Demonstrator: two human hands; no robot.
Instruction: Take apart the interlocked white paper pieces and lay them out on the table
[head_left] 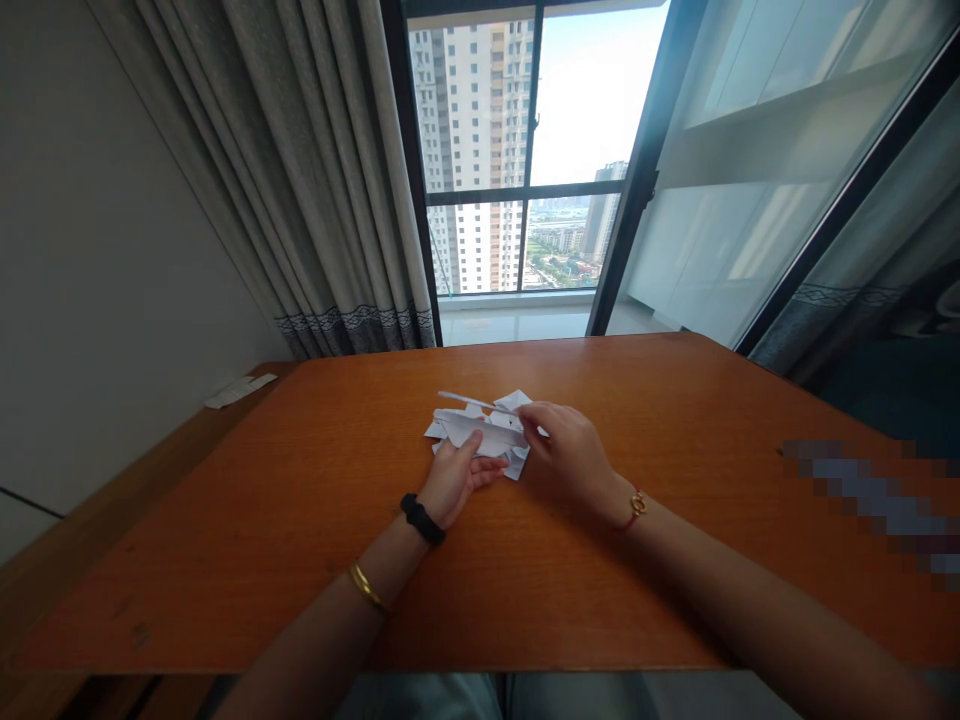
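A folded white paper model (pixel 480 428) is held just above a small pile of white folded papers (pixel 517 462) in the middle of an orange-brown wooden table (pixel 300 520). My left hand (pixel 454 478) grips the model from below at its left end. My right hand (pixel 566 452) pinches its right end, fingers closed on the paper. A thin paper flap sticks up on top of the model.
A small white slip of paper (pixel 240 389) lies on the ledge at the table's far left corner. Grey curtains (pixel 315 200) hang behind on the left. A tall window (pixel 525 160) and sliding glass door stand beyond the table's far edge.
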